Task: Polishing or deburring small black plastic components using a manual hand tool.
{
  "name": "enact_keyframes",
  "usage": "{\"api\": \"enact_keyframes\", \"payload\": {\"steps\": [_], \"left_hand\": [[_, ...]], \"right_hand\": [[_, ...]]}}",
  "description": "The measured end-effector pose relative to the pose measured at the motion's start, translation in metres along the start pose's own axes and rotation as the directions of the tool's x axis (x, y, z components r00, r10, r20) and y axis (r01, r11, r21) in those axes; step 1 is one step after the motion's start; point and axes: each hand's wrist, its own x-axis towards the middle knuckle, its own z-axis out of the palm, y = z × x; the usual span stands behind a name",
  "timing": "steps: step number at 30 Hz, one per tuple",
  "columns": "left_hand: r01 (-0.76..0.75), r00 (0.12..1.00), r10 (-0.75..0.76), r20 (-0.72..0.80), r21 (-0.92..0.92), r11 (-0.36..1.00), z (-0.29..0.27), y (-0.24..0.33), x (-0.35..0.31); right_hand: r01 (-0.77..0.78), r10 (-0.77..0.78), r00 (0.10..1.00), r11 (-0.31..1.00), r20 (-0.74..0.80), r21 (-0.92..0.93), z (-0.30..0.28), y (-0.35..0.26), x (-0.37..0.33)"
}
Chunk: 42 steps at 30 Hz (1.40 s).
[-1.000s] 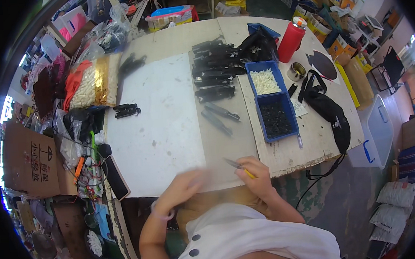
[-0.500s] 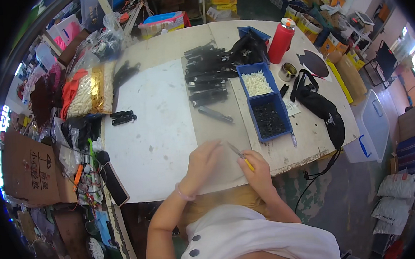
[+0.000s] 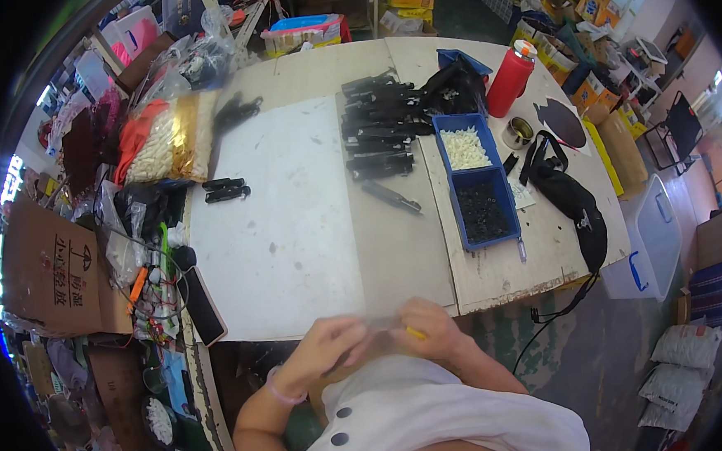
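Note:
At the table's front edge, my right hand [image 3: 431,329] is closed around a small tool with a yellow handle [image 3: 416,334]. Beside it, my left hand [image 3: 333,343] has its fingers curled together. A thin, greyish, see-through thing [image 3: 380,323] spans the gap between both hands, too blurred to name. Farther up the table lies a single dark strip-like piece [image 3: 391,198] in a clear sleeve. Behind that, several similar black pieces [image 3: 378,133] are stacked in a row. Two short black pieces [image 3: 226,189] rest at the left of the white sheet [image 3: 287,230].
Right of centre, one blue bin [image 3: 463,165] holds white bits and another blue bin [image 3: 516,216] black bits. A red bottle [image 3: 508,82], a metal cup [image 3: 518,133] and a black pouch [image 3: 570,200] stand or lie beyond. A phone [image 3: 203,305] and stuffed bags [image 3: 170,142] crowd the left edge.
Both hands have come closer to my body and to each other. The tool's metal tip, visible before, is now blurred or hidden between them. The view has shifted slightly.

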Motion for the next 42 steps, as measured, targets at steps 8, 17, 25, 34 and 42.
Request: {"api": "enact_keyframes", "payload": {"steps": [8,17,25,34,42], "left_hand": [[0.291,0.951,-0.308,0.034,0.242,0.925,-0.087,-0.086,-0.07],[-0.149,0.989,0.142,0.052,0.489,0.86,-0.037,-0.013,0.039],[-0.233,0.79,0.557,0.255,0.966,-0.112,-0.012,0.033,0.214],[-0.437,0.626,0.769,-0.133,0.757,0.486,0.005,-0.002,0.128],[-0.225,0.496,0.862,-0.101,0.944,0.24,0.005,-0.004,0.088]], "right_hand": [[-0.001,0.006,0.999,0.991,-0.035,0.136,0.028,-0.005,0.002],[-0.327,0.403,0.874,0.901,-0.272,0.285,-0.016,0.008,-0.005],[-0.281,0.367,0.851,0.922,-0.375,0.266,-0.023,-0.009,-0.02],[-0.454,0.474,0.782,0.878,-0.404,0.151,-0.023,0.02,-0.002],[-0.384,0.392,0.872,0.919,-0.292,0.088,-0.002,0.01,0.022]]}}
